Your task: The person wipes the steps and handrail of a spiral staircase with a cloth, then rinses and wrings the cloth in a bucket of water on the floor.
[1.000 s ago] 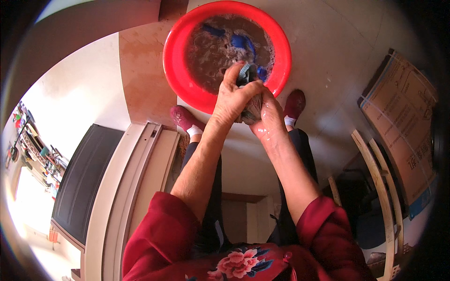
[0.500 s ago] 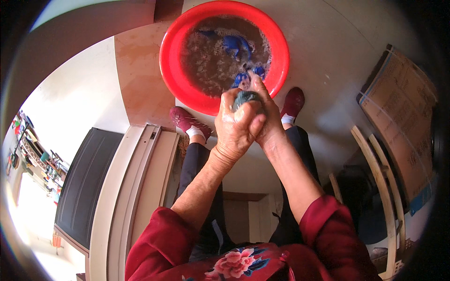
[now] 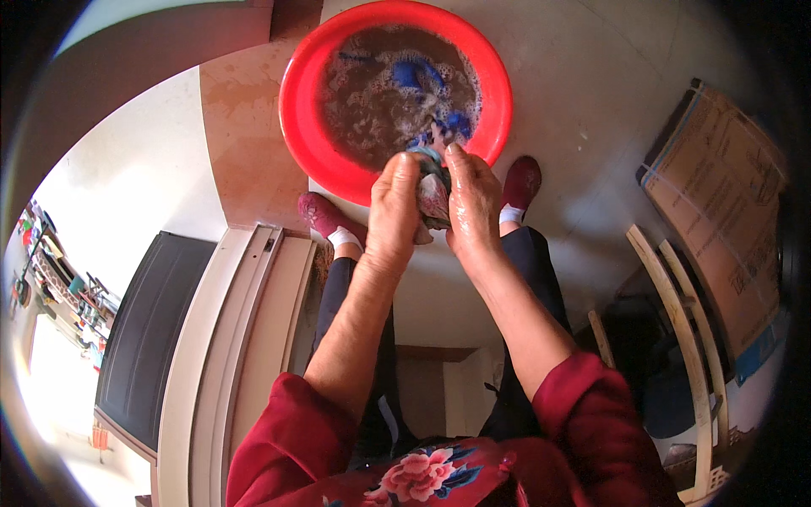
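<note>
Over the near rim of a red basin [image 3: 297, 127] on the floor, the person's two hands meet, pressed together around a small wet bundle of cloth [image 3: 433, 193]. The left hand [image 3: 394, 209] is clenched on the cloth from one side, its fingers [image 3: 404, 173] curled over the top; the right hand [image 3: 473, 203] is clenched on it from the other side, fingers [image 3: 460, 165] pointing toward the basin. The cloth shows between the palms as a crumpled grey, pink and blue wad, held clear of the water, just above the basin's edge.

The basin holds murky brown water [image 3: 372, 101] with a scatter of suds, and more blue cloth [image 3: 418, 76] lies soaking in it near the far side and just beyond the hands. Both hands look wet and shiny.

Judging by this, the washing is under way but not finished: one piece is being rubbed or squeezed between the hands, while at least one other still sits in the dirty water, and no rinsed or hung laundry is in view.

The person sits with dark trousers [image 3: 532, 262] and red shoes [image 3: 521, 179] planted on either side, close to the basin. A wooden chair frame [image 3: 676, 304] and a flat cardboard box [image 3: 718, 203] stand to the right.
</note>
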Demonstrator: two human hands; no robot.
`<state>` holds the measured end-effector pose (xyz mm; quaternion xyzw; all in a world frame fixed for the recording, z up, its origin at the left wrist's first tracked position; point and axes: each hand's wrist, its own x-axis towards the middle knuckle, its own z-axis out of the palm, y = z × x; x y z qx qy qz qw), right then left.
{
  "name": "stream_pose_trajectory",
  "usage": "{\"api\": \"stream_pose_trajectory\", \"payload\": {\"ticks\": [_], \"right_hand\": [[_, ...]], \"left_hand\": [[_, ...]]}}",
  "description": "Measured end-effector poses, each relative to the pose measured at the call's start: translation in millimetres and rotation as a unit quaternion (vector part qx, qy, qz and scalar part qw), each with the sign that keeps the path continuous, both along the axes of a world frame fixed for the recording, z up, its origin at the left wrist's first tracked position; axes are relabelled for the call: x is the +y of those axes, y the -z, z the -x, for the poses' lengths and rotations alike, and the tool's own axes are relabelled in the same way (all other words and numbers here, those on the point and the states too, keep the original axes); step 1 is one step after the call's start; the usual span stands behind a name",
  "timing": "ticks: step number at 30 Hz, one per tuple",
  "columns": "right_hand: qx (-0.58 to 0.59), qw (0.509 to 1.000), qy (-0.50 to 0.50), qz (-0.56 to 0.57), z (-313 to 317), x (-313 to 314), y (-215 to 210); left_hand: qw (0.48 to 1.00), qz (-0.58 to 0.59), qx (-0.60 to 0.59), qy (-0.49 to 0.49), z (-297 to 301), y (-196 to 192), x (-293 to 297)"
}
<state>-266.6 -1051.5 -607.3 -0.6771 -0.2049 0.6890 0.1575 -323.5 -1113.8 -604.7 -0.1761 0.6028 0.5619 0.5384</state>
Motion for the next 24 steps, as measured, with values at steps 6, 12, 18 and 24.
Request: {"api": "stream_pose_trajectory", "payload": {"ticks": [6, 12, 18, 24], "right_hand": [[0.036, 0.998, 0.009, -0.055, -6, 10, -2], [0.047, 0.995, 0.033, -0.084, -19, 17, 3], [0.103, 0.985, 0.112, -0.084, -26, 21, 10], [0.089, 0.989, 0.09, -0.073, -24, 25, 2]], "left_hand": [[0.988, -0.146, -0.044, -0.024, 17, 14, -31], [0.99, -0.03, 0.128, -0.049, 36, 35, -48], [0.985, -0.082, 0.024, -0.151, 47, 47, -60], [0.978, 0.111, 0.082, -0.158, 46, 42, -57]]}}
